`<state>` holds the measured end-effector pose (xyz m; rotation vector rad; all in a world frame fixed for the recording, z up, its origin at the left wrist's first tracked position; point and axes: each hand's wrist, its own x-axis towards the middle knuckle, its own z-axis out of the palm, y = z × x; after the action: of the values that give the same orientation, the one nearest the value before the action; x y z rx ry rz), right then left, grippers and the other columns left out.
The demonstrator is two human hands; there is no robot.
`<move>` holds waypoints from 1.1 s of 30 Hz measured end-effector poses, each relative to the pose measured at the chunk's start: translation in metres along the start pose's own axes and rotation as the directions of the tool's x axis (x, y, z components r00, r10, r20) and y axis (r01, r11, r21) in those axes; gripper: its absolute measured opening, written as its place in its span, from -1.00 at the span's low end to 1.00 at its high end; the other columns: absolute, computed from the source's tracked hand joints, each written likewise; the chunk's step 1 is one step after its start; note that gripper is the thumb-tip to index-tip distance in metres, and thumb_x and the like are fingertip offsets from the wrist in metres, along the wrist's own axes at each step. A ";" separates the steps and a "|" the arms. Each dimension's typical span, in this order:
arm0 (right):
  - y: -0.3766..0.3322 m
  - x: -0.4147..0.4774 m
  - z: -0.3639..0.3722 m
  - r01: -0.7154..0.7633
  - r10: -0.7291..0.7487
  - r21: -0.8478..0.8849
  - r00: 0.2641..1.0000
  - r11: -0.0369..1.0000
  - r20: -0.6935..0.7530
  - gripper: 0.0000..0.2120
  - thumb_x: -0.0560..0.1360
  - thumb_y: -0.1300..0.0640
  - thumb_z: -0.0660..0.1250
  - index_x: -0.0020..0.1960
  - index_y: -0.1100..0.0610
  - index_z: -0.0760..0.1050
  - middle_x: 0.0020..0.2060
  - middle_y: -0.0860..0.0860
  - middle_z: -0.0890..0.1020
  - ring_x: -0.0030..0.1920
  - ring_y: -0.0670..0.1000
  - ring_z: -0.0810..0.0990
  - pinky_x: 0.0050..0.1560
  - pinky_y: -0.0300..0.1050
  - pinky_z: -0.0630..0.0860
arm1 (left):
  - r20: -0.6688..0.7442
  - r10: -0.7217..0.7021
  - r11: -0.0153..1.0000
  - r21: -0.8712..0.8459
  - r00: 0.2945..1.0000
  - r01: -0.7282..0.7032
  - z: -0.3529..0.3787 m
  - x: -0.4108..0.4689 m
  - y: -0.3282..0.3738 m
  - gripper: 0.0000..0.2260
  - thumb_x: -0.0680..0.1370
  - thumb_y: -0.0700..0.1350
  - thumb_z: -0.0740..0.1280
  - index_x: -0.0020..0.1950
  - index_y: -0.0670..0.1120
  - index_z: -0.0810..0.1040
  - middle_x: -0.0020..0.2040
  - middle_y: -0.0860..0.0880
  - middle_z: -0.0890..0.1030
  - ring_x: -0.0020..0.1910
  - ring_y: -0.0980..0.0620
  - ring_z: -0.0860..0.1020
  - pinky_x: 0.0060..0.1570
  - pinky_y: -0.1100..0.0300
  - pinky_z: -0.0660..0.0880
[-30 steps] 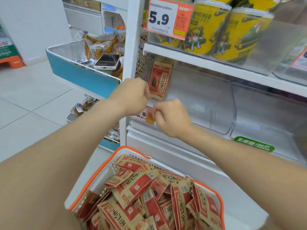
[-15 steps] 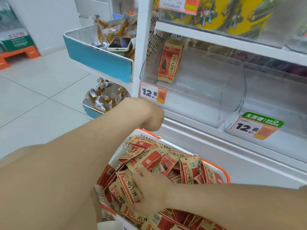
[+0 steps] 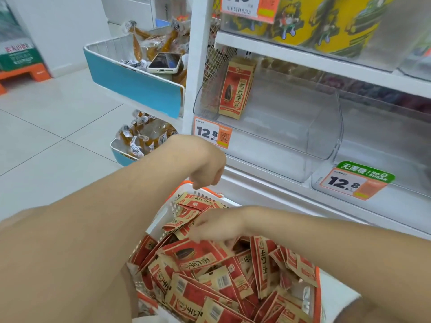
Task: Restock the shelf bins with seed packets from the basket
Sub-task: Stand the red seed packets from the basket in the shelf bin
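Note:
An orange-rimmed white basket (image 3: 163, 215) is heaped with red and tan seed packets (image 3: 193, 297). My right hand (image 3: 217, 227) reaches into the far side of the pile, and its fingers curl down over a packet with a seed picture (image 3: 193, 255). Just above the basket's far rim hangs my left hand (image 3: 205, 169), loosely curled and holding nothing. On the shelf a clear bin (image 3: 303, 141) holds one upright seed packet (image 3: 235, 89) at its left end. A second clear bin (image 3: 384, 136) stands to its right.
Price tags reading 12.8 (image 3: 212, 135) hang on the bin fronts. Yellow tubs (image 3: 326, 19) fill the shelf above. Left of the white post, a blue wire basket (image 3: 130, 82) holds snack bags and a phone (image 3: 164, 62). A lower basket (image 3: 140, 141) sits beneath it.
Both hands came down from the bin front. My right hand went into the basket and then slid toward its far side, curling over a packet. My left hand dropped to the rim.

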<state>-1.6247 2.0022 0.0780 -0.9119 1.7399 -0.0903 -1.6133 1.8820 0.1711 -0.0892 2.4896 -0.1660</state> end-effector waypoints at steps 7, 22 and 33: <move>0.006 -0.028 -0.072 0.154 -0.122 0.224 0.981 0.962 -0.148 -0.68 0.66 0.04 0.36 0.25 0.27 0.61 0.07 0.21 0.75 0.08 0.28 0.74 0.13 0.19 0.69 | 0.195 -0.021 0.991 -0.128 0.981 0.046 -0.006 -0.006 -0.009 -0.55 0.46 -0.09 0.57 0.33 0.02 0.60 -0.18 0.11 0.66 -0.25 0.16 0.69 0.01 0.08 0.67; 0.008 -0.081 -0.131 0.653 -0.074 0.231 0.404 0.721 -0.912 -0.67 0.48 0.03 0.60 0.08 0.22 0.63 -0.25 0.10 0.75 -0.33 0.00 0.61 -0.32 -0.09 0.56 | -0.316 -0.173 0.257 -0.929 0.933 -0.267 -0.036 -0.008 -0.044 -0.73 0.70 -0.24 0.25 0.28 0.08 0.56 0.13 0.00 0.74 0.17 -0.04 0.66 0.18 -0.10 0.57; 0.022 -0.073 -0.150 0.538 -0.126 -0.115 -0.016 0.835 -0.992 -0.87 0.61 0.03 0.43 -0.01 0.05 0.71 -0.25 -0.09 0.76 -0.19 -0.05 0.74 -0.05 0.05 0.66 | -0.441 -0.412 0.144 -0.896 0.798 -0.421 -0.055 0.019 -0.019 -0.58 0.61 0.04 0.22 0.44 -0.07 0.36 0.21 -0.04 0.64 0.15 -0.03 0.65 0.11 -0.02 0.59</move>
<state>-1.7571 2.0065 0.1817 -1.0881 2.5422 -1.7455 -1.6613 1.8670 0.2062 -0.6990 2.6675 1.9068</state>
